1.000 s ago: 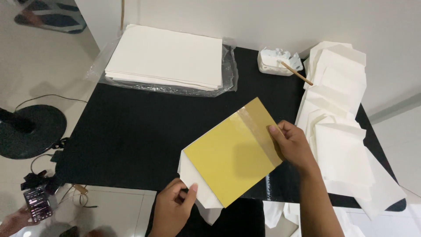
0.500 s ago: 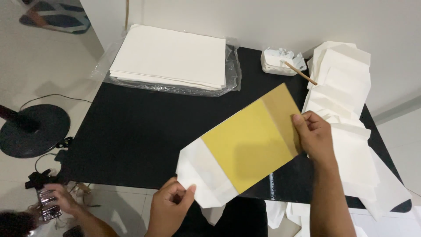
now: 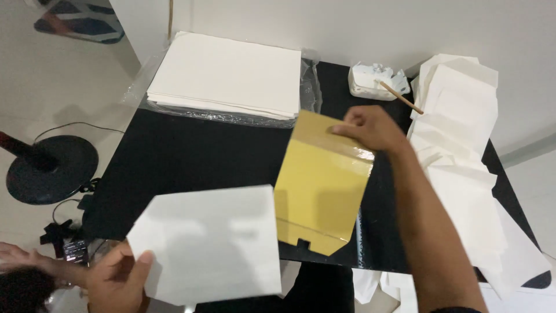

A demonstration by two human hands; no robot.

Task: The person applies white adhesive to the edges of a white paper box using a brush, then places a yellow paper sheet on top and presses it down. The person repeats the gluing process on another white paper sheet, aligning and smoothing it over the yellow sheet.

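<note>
**A:** Entry. I read the right hand point(image 3: 370, 128) as pinching the top edge of the flat yellow card template with the glossy brown strip point(image 3: 321, 185); fingers together on that edge, thumb hidden beneath. The template lies tilted on the black counter point(image 3: 191, 156), its lower notched end at the near edge. Held by the top, probably so it comes away clean from the sheet.

**B:** And the left hand point(image 3: 119, 281)?

**A:** It grips the folded white paper piece with angled corners point(image 3: 211, 243) at the lower left corner, thumb on top, fingers clamped under it. The paper hangs over the counter's near edge, just beside the template and overlapping its left side.

**B:** Surroundings?

**A:** Stack of white sheets on clear plastic wrap point(image 3: 229, 72) at the far left; pile of finished white folded pieces point(image 3: 463, 150) along the right; small white tub with a wooden stick point(image 3: 373, 81) at the back.

**B:** Unclear?

**A:** Tub contents unreadable. Another person's hand point(image 3: 14, 258) is cut off at the lower left.
</note>
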